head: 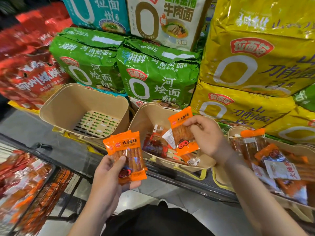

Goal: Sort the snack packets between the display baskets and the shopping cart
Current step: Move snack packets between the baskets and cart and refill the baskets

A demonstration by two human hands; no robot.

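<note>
1. Left hand (pixel 109 174) has its grip clenched round a small stack of orange packets (pixel 126 154), thumb on front.
2. Right hand (pixel 207 135) pinches a single orange packet (pixel 183 132) over the middle basket (pixel 136 123).
3. Left basket (pixel 56 103) holds nothing; right basket (pixel 289 147) and the cart (pixel 51 184) hold packets.

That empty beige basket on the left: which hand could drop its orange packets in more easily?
Probably the left hand: it holds its orange packets just below the empty basket, while the right hand is over the middle basket.
</note>
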